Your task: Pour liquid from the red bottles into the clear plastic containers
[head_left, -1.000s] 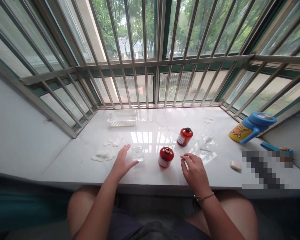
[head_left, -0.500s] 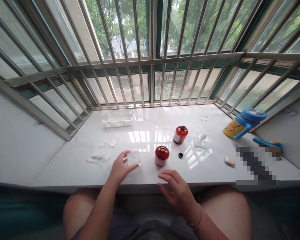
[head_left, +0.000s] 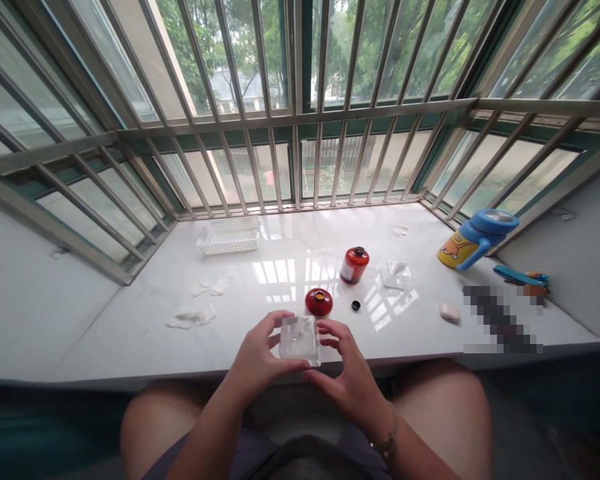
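My left hand (head_left: 259,348) and my right hand (head_left: 343,368) hold a small square of transparent plastic (head_left: 299,340) between them by its side edges, just above the front of the white stone windowsill (head_left: 120,333). Directly beyond it stands a red canister (head_left: 319,301), seen from above with an orange centre, close to my fingers. A second red canister (head_left: 355,265) stands farther back, and a small black cap (head_left: 355,305) lies near it.
Steel window bars (head_left: 300,157) run along the back of the sill. On the sill are a white plastic basket (head_left: 229,236), tissue scraps (head_left: 191,317), a crumpled transparent bag (head_left: 397,274), a white lump (head_left: 450,312), and a blue-lidded yellow cup (head_left: 475,241).
The transparent square has gone from my left hand alone to both hands, and it has moved nearer to me. My right hand has come in from the right. The view has shifted slightly.
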A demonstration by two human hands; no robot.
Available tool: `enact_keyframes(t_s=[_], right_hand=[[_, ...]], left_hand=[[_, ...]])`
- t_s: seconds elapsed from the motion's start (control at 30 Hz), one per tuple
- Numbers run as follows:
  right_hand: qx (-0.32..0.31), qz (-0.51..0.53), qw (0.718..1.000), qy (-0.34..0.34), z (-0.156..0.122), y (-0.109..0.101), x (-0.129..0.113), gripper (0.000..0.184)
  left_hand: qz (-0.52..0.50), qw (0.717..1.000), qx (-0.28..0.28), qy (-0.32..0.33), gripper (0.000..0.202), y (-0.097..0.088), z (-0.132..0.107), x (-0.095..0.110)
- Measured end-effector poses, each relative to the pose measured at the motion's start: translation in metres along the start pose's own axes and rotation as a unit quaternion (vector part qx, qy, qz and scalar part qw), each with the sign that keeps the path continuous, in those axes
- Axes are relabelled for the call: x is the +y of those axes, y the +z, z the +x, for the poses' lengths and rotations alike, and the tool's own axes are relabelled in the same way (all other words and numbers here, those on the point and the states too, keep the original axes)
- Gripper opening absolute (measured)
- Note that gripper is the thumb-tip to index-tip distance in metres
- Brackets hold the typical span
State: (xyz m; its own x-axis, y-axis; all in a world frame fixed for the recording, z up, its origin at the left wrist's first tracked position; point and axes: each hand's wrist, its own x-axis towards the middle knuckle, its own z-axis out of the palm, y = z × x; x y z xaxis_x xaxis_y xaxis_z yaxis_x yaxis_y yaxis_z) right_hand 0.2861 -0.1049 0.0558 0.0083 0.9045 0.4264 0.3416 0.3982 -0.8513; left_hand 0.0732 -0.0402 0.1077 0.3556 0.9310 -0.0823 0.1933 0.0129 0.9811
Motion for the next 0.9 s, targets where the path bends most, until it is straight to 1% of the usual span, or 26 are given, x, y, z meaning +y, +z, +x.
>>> enact_keyframes(t_s=[0.1,0.2,0.27,0.33,0.4,0.5,0.57,0.67,0.73,0.8,0.83,0.87,0.9], right_hand=[[0.011,-0.001,1.0,0.011,-0.001,-0.003,0.0,0.07],[0.036,-0.027,0.999,-0.002,-0.004,0.0,0.0,0.07],[0.061,-0.051,0.997,-0.006,-0.008,0.004,-0.001,0.077],[0.089,-0.071,0.993,-0.003,-0.011,0.011,-0.001,0.088],[0.114,-0.083,0.99,0.015,-0.014,0.017,-0.002,0.094],[0.154,-0.08,0.983,0.06,-0.015,0.024,-0.002,0.091],[0.183,-0.072,0.977,0.079,-0.015,0.025,-0.001,0.087],[0.217,-0.059,0.971,0.085,-0.015,0.02,0.001,0.085],[0.231,-0.052,0.967,0.094,-0.015,0.014,0.003,0.084],[0.237,-0.041,0.965,0.106,-0.015,0.007,0.006,0.084],[0.239,-0.033,0.964,0.112,-0.015,0.004,0.008,0.085],[0.24,-0.023,0.963,0.116,-0.016,0.001,0.01,0.086],[0.244,-0.013,0.962,0.119,-0.016,-0.002,0.012,0.086]], left_hand=[[0.0,1.0,0.004,0.004,0.081,0.009,0.001,0.005],[0.01,0.999,0.027,0.014,0.079,0.021,0.001,0.011],[0.023,0.999,0.041,0.015,0.077,0.031,0.001,0.014],[0.04,0.998,0.057,0.01,0.076,0.043,0.001,0.015],[0.061,0.995,0.079,0.01,0.074,0.054,0.001,0.014],[0.088,0.991,0.102,0.01,0.075,0.069,0.001,0.01],[0.095,0.99,0.104,0.006,0.077,0.075,0.0,0.009],[0.1,0.992,0.077,0.03,0.08,0.078,-0.004,0.012],[0.088,0.994,0.031,0.065,0.083,0.075,-0.005,0.014],[0.056,0.993,-0.019,0.098,0.082,0.069,-0.005,0.013],[0.036,0.992,-0.031,0.114,0.078,0.066,-0.003,0.011],[0.021,0.991,-0.028,0.128,0.07,0.062,0.0,0.009],[0.012,0.99,-0.012,0.141,0.062,0.057,0.004,0.006]])
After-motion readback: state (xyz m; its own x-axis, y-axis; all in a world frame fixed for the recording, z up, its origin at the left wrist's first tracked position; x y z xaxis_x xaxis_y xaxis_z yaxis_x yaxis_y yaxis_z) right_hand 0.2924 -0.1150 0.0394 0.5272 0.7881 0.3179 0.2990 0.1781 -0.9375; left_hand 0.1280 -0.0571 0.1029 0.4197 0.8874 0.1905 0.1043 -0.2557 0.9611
